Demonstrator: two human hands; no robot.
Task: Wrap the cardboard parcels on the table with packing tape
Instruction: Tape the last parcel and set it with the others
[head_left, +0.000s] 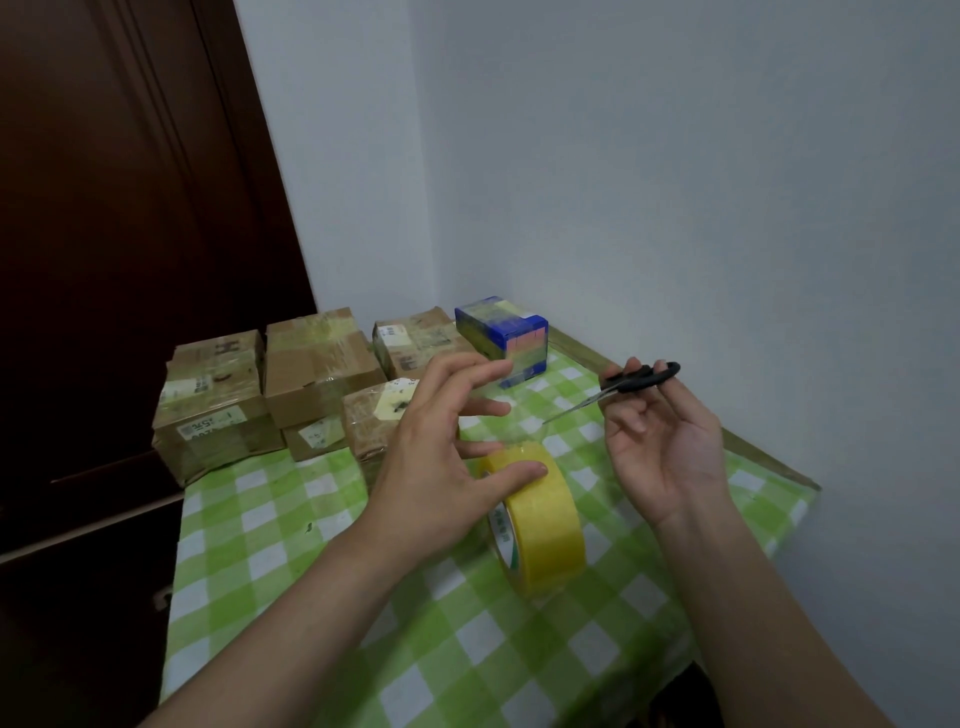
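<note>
The tabletop (291, 571), covered in a green-and-white checked cloth, fills most of the view. It's shoved into a corner between a pale grey wall (675, 182) and a dark brown wooden door (104, 208).

The brown cardboard parcels (317, 364) sit bunched at roughly 10 to 11 o'clock, a few stacked, and most look shiny with tape already. At 12 o'clock, just beside the rightmost parcel, there's a blue rectangular box (506, 332) that looks taped over too.

The wide yellow roll of packing tape (545, 519) stands on its edge near the middle of the tabletop, closer to the person than the parcels are. The left grip (441, 457) comes over it from 9 o'clock. It's relaxed with fingers spread, just the thumb (519, 474) resting on top of the roll, not clasping anything. There's a faint sheen between those fingers and the roll that might be a pulled strip, but I honestly can't tell.

The right grip (670, 447) is up at 2 o'clock, palm up, with fingers curled round a pair of black-handled scissors (641, 379). The blades point toward 9 o'clock.

My guess is this is the cut-a-length step. Next up: get a free end pulled taut and run the blades across it, keeping clear of the left fingers. After that, slide an untaped parcel to the middle.
</note>
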